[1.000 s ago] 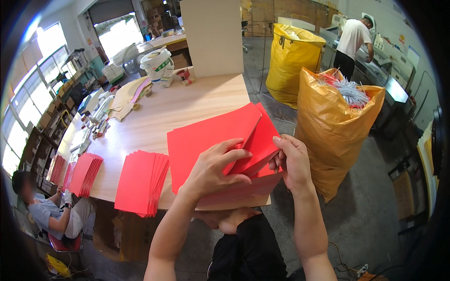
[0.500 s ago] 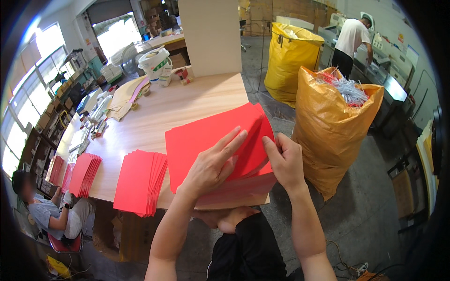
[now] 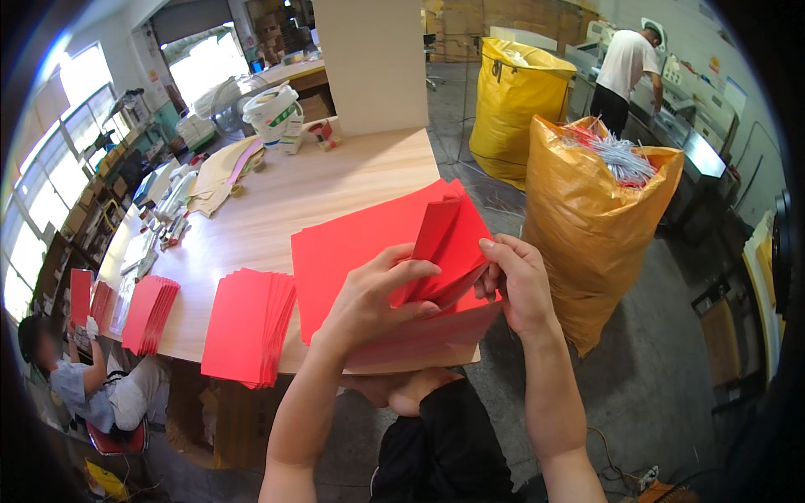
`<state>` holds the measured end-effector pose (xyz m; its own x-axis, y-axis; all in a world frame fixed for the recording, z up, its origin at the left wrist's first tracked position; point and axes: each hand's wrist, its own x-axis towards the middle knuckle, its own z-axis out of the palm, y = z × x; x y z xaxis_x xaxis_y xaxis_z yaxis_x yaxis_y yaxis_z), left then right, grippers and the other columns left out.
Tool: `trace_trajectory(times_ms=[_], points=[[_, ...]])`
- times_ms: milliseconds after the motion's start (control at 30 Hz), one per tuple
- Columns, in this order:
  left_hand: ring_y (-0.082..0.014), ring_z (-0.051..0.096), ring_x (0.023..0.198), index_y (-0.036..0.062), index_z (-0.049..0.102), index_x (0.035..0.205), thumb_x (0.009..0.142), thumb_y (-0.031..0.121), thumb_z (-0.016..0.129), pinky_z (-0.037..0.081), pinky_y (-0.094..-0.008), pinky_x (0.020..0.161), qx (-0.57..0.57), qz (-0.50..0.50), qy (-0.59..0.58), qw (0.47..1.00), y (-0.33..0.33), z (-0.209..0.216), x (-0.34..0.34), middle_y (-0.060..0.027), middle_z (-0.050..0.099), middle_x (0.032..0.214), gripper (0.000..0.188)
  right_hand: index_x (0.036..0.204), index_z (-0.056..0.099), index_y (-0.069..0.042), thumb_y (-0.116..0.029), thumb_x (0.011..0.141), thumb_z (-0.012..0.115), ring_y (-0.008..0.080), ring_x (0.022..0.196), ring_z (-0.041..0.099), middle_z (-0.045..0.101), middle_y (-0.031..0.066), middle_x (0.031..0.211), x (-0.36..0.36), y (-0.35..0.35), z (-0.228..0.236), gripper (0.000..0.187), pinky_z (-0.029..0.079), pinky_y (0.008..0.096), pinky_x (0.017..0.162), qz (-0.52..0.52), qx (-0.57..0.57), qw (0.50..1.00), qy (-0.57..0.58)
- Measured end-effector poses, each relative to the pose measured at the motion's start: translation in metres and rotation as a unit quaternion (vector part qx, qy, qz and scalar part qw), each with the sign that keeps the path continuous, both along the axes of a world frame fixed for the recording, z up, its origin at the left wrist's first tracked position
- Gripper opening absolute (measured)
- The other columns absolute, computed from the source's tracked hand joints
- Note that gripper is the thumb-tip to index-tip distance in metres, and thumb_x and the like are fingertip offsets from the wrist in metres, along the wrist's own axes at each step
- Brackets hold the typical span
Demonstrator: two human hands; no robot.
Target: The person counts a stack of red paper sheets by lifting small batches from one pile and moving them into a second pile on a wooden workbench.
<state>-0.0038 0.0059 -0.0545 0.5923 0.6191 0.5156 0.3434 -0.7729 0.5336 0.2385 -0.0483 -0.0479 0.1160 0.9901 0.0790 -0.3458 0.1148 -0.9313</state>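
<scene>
A tall stack of red paper sheets (image 3: 352, 226) lies at the table's front edge. The top sheet (image 3: 438, 230) is bent up into a standing fold. My left hand (image 3: 369, 293) curls around the lower part of this fold, thumb and fingers on either side of the paper. At the stack's right side, my right hand (image 3: 521, 281) pinches the sheet's edge between thumb and fingers. A fanned pile of folded red paper (image 3: 243, 323) rests just left of the stack, and a second fanned pile (image 3: 151, 310) lies farther left.
Beyond the stack are a white bucket (image 3: 275, 117), a tape dispenser (image 3: 324, 136) and brown paper (image 3: 220, 180). An orange sack (image 3: 591, 226) of paper shreds and a yellow sack (image 3: 520, 117) stand right. One co-worker (image 3: 88, 386) sits left; another (image 3: 625, 71) stands at back right.
The top sheet has gone from lying curved to standing in a fold. My left hand has moved from flat on it to gripping the fold. The seated co-worker has raised a red piece.
</scene>
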Motion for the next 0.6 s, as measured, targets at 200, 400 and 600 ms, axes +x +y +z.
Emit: trace_trajectory(times_ms=[200, 400, 600], points=[[-0.0372, 0.073, 0.118, 0.0155, 0.076, 0.126, 0.075, 0.018, 0.098, 0.06, -0.0465, 0.1, 0.001, 0.002, -0.012, 1.0, -0.001, 0.003, 0.003, -0.0154, 0.07, 0.135, 0.055, 0.088, 0.066, -0.002, -0.019, 0.101, 0.067, 0.0253, 0.082, 0.067, 0.066, 0.0082, 0.083, -0.005, -0.024, -0.028, 0.021, 0.053, 0.0352, 0.073, -0.282, 0.213, 0.867, -0.353], [-0.0375, 0.064, 0.134, 0.0275, 0.069, 0.143, 0.086, 0.029, 0.091, 0.059, -0.047, 0.106, 0.109, -0.018, 0.065, 0.992, 0.002, -0.004, 0.005, -0.0163, 0.057, 0.155, 0.062, 0.129, 0.075, -0.012, -0.024, 0.083, 0.074, 0.0383, 0.143, 0.052, 0.065, 0.0174, 0.141, -0.013, -0.032, -0.035, 0.047, 0.034, 0.0531, 0.126, -0.071, 0.26, 0.758, -0.594], [-0.0362, 0.055, 0.147, 0.0142, 0.05, 0.163, 0.096, 0.033, 0.08, 0.055, -0.0478, 0.112, 0.102, -0.025, 0.11, 0.988, -0.004, 0.0, 0.009, -0.0164, 0.05, 0.165, 0.075, 0.13, 0.074, -0.011, -0.023, 0.083, 0.073, 0.0378, 0.143, 0.054, 0.067, 0.0167, 0.14, -0.011, -0.033, -0.041, 0.049, 0.035, 0.0525, 0.126, -0.073, 0.255, 0.76, -0.593]])
